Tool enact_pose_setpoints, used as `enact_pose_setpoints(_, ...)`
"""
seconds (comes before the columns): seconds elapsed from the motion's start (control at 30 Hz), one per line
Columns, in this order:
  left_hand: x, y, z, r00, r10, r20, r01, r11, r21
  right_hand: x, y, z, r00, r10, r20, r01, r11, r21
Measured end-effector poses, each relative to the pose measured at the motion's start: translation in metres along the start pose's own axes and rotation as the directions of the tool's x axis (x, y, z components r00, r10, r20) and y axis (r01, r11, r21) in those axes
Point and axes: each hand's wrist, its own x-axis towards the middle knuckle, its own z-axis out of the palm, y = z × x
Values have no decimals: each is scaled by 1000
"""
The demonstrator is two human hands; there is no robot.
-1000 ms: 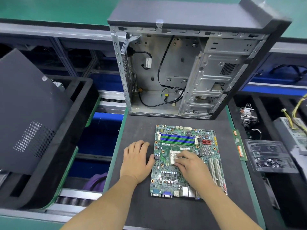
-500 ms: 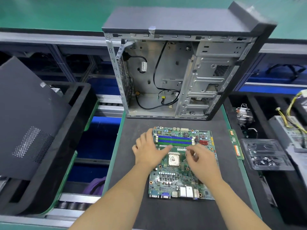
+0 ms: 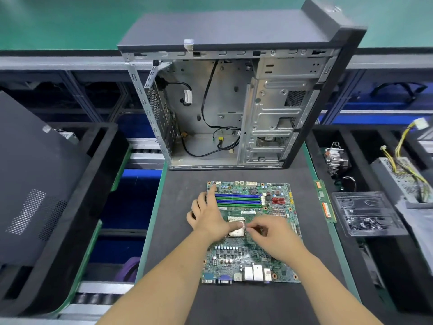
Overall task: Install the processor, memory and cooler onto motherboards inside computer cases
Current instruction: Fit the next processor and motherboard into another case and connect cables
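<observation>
A green motherboard (image 3: 243, 256) lies flat on the dark mat in front of an open, upright computer case (image 3: 222, 113). A silver processor (image 3: 236, 228) sits in its socket at mid-board. My left hand (image 3: 208, 214) rests on the board's left side, fingers straight, the index tip touching the corner by the blue and green memory slots (image 3: 237, 200). My right hand (image 3: 274, 235) is to the right of the socket. Its thumb and forefinger pinch a thin socket lever (image 3: 248, 229) at the processor's right edge.
Two memory sticks (image 3: 324, 202) lie along the mat's right edge. Further right are a cooler (image 3: 336, 158), a clear tray of screws (image 3: 365, 214) and a power supply (image 3: 403, 179). A grey side panel (image 3: 35, 184) leans in a black foam tray on the left.
My left hand moved from the mat onto the board's upper left. My right hand slid off the socket to its right edge, uncovering the processor.
</observation>
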Motion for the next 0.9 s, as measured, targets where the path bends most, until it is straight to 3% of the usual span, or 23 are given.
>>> enact_pose_setpoints(0.17,1,-6,-2,1000,9,-23,-9,1000,-27,-3,-3,8,992,26,125,9,961,-276)
enact_pose_setpoints(0.33,-2,-5,-2,999,5,-32,-6,999,-52,8,-13,14,975,215,62,-184,930,-319)
enact_pose_setpoints(0.43,-2,-5,-2,1000,3,-26,-4,999,-52,14,-19,13,946,312,90,-276,918,-285)
enact_pose_setpoints(0.57,-2,-4,-4,1000,3,-21,-4,999,-48,31,-28,3,895,402,191,-310,871,-381)
enact_pose_setpoints(0.7,-1,-4,-5,1000,2,-22,-2,1000,-22,38,-32,-6,882,383,273,-256,878,-404)
enact_pose_setpoints(0.83,1,-5,-6,999,6,-36,-7,999,-36,33,-38,-3,920,338,199,-200,841,-502)
enact_pose_setpoints(0.9,-2,-8,-6,999,18,-48,-19,1000,-24,29,-36,0,922,307,235,-193,892,-408)
